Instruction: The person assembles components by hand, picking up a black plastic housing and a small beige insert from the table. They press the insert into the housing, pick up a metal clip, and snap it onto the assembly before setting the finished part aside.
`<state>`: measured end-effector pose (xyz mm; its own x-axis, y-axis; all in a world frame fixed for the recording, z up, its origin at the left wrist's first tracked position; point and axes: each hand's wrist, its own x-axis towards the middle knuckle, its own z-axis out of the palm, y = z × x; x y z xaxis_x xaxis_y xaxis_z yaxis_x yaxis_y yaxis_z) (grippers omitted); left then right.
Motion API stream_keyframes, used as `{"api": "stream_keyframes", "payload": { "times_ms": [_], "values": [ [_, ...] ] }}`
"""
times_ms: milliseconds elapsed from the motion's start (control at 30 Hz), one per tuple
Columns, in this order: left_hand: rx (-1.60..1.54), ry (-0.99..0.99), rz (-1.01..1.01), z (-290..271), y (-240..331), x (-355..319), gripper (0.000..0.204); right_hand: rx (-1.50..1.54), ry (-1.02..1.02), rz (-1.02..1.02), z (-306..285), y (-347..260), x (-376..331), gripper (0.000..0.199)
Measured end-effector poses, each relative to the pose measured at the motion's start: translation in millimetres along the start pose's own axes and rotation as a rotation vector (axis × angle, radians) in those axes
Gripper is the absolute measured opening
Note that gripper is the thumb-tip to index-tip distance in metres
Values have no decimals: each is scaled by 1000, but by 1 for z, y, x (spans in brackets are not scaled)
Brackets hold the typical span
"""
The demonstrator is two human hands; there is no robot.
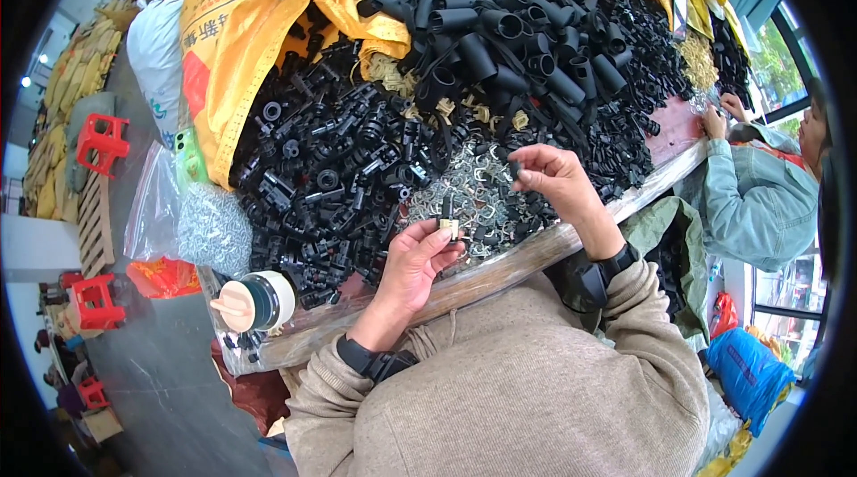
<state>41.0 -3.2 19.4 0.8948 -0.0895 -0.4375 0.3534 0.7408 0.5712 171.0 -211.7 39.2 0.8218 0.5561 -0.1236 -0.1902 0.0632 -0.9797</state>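
Near the table's front edge, my left hand (414, 265) pinches a small assembly of a cream plastic piece (449, 228) and an upright black part (446, 206). My right hand (561, 181) is raised to the right of it, thumb and forefinger closed on a small dark piece (514, 170) too small to name. Beneath and between the hands lies a pile of small silvery metal clips (482, 178). To the left rises a heap of black plastic fittings (330, 174). Black hollow tubes (504, 26) are piled behind.
A lidded jar (254, 300) stands at the front left table corner, near a bag of small metal parts (214, 225). Yellow woven sacks (259, 22) border the heaps. A wooden rail (536, 254) runs along the front edge. Another person's sleeve (750, 200) is at the right.
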Motion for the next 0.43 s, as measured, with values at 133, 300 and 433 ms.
{"api": "stream_keyframes", "payload": {
  "times_ms": [133,300,433],
  "values": [
    [4,-11,0,1,-1,1,22,107,-104,75,28,-4,-5,23],
    [4,-25,4,3,0,1,25,145,-204,130,48,-3,-7,24],
    [1,-12,0,2,-2,4,25,70,-281,85,45,1,-7,26]
  ]
}}
